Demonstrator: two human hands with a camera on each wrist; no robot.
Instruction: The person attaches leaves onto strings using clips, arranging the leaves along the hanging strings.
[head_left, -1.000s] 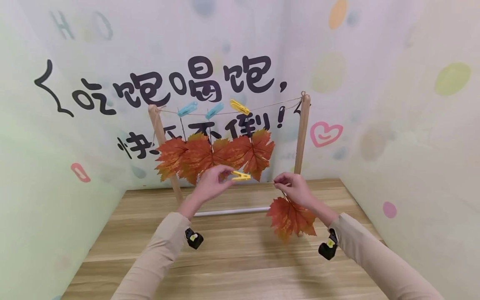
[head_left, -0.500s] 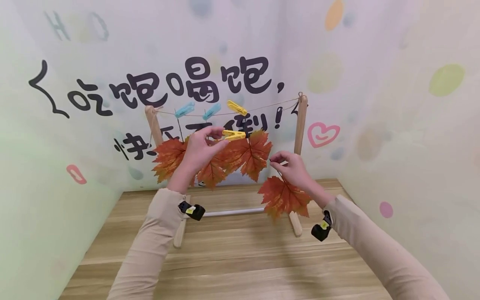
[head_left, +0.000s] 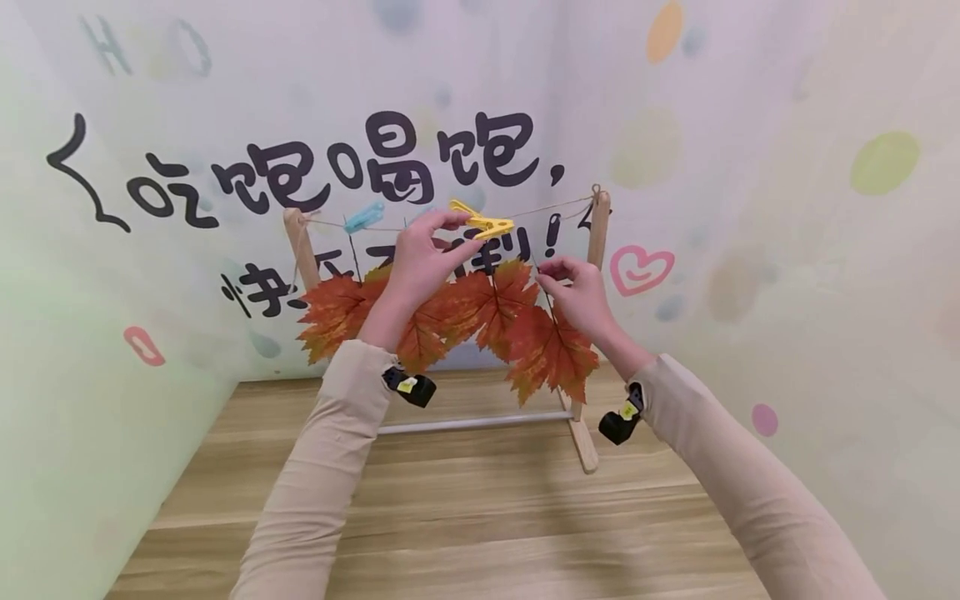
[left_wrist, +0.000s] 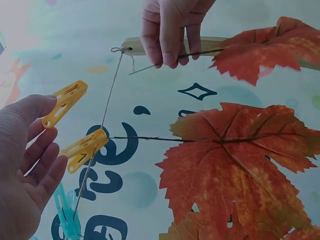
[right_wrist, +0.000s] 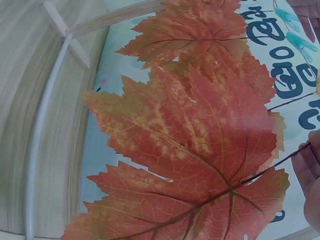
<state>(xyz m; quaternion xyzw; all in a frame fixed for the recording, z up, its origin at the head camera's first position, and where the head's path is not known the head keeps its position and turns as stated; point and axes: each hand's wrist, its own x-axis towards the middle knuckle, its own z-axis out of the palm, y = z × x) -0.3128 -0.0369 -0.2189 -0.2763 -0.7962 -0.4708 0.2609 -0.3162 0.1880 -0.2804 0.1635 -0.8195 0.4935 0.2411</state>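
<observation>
My left hand [head_left: 427,254] pinches a yellow clothespin [head_left: 493,227] between thumb and fingers, in front of the twine [head_left: 536,211]. By its stem my right hand [head_left: 577,296] holds a red-orange maple leaf [head_left: 553,354], which hangs down from the fingers. In the left wrist view the stem's free tip [left_wrist: 142,70] sticks out beyond those fingertips, apart from the twine. Another yellow clothespin [left_wrist: 85,150] clips a leaf [left_wrist: 240,150] to the line, right beside the left fingers. A blue clothespin [head_left: 365,217] carries a leaf [head_left: 333,317] at the left; a second blue one is mostly hidden behind my left hand.
Two wooden posts, left [head_left: 302,250] and right [head_left: 598,229], hold up the twine. A white rod [head_left: 472,422] joins the stand low down, above the wood-grain table [head_left: 450,517]. Behind is a printed wall [head_left: 285,75] with black lettering.
Both hands have risen toward the twine, the left with its clothespin, the right with its leaf. The held leaf now partly overlaps the hanging leaf to its left in the head view.
</observation>
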